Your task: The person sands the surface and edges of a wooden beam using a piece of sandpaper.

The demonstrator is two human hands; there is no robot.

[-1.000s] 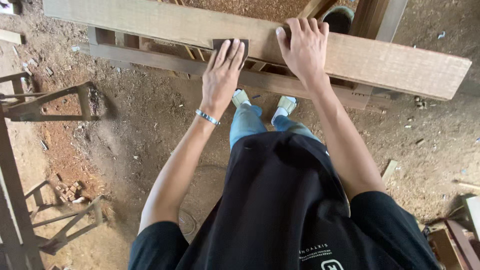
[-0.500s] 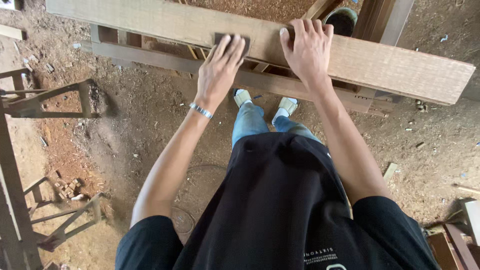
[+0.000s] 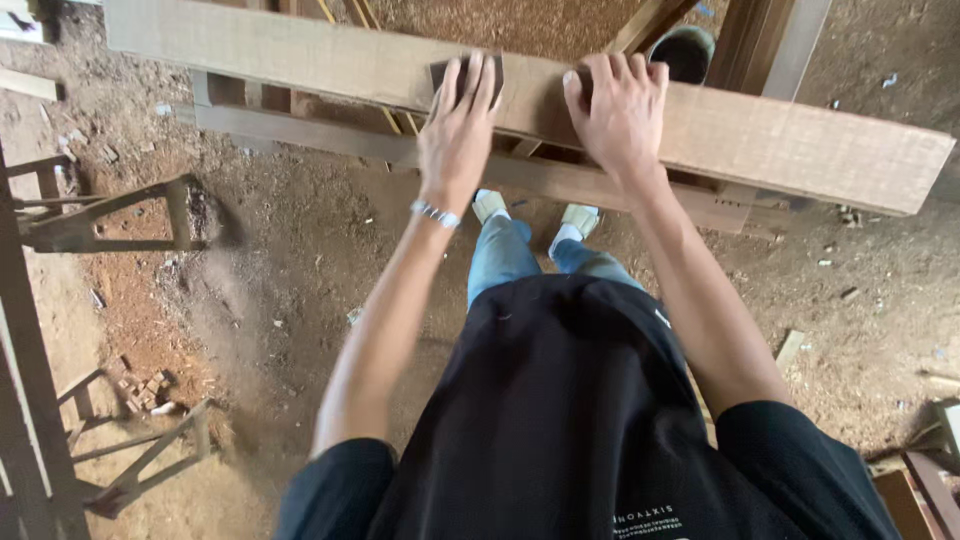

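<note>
A long, thick wooden beam lies across the top of the view on a lower wooden frame. My left hand presses flat on a small dark sanding pad against the beam's face, fingers together. My right hand rests spread on the beam a little to the right, fingers curled over its top edge. A metal bracelet sits on my left wrist. My feet in pale shoes stand under the beam.
Dirt floor strewn with sawdust and wood chips. Wooden chair-like frames stand at the left, another frame at lower left. Upright timbers and a dark bucket lie behind the beam. Offcuts lie at right.
My left hand has slid the sanding pad up and slightly right along the beam. My right hand has stayed on the beam.
</note>
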